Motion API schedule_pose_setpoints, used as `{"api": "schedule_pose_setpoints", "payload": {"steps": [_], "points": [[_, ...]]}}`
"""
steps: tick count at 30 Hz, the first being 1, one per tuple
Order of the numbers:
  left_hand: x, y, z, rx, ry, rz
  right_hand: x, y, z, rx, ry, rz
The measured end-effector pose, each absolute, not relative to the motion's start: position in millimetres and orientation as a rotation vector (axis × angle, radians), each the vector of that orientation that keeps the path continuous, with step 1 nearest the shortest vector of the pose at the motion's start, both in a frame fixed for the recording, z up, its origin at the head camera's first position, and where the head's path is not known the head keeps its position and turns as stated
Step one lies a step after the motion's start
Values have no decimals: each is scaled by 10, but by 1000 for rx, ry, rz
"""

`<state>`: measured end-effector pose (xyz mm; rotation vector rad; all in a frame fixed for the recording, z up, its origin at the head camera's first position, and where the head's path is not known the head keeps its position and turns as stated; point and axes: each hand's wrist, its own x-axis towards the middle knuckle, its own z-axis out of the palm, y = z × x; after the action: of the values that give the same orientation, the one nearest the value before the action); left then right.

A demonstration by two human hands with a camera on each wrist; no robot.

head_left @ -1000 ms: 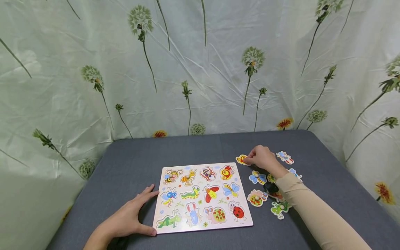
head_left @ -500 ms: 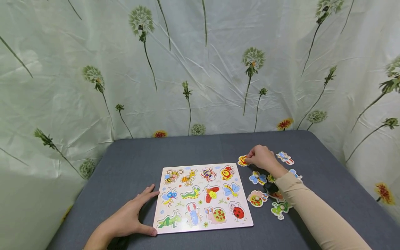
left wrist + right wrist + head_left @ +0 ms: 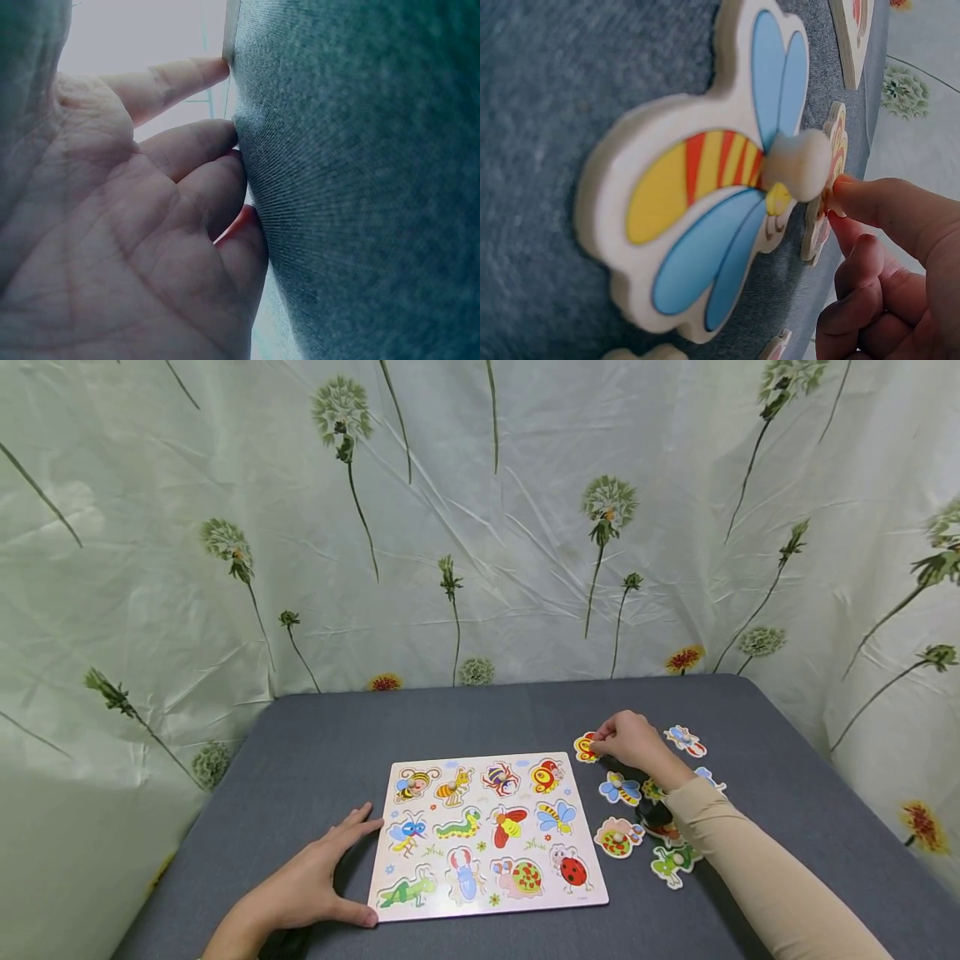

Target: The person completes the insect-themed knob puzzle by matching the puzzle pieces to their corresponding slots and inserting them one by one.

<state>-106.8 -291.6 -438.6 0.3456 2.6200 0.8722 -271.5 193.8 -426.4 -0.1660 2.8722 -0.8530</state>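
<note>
My left hand (image 3: 315,877) is spread at the left side of the pink puzzle board (image 3: 480,906), its thumb at the near corner and a fingertip at the left edge. In the left wrist view, the fingers (image 3: 195,142) reach to the grey cloth. Beyond the board's far right corner, my right hand (image 3: 630,742) pinches a yellow-and-red insect puzzle piece (image 3: 586,748) between thumb and index finger. That piece (image 3: 838,142) is partly hidden in the right wrist view, behind a blue-winged bee piece (image 3: 682,187) with a round knob.
Right of the board lie several loose pieces: a snail (image 3: 618,837), a green one (image 3: 666,866) and a blue-and-red beetle (image 3: 685,740). My right sleeve (image 3: 750,852) covers some of them. A flowered curtain (image 3: 510,568) hangs behind the grey table (image 3: 420,718).
The yellow-and-red piece has turned a little and shifted slightly right at my right fingertips. My left hand stays at the board's edge.
</note>
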Motion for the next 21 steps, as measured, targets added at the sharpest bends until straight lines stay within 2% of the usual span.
{"api": "schedule_pose_setpoints", "payload": {"steps": [21], "points": [[-1077,-2935,-4416,372,2633,873,-2741,2033,-4369,-231,2828,-980]]}}
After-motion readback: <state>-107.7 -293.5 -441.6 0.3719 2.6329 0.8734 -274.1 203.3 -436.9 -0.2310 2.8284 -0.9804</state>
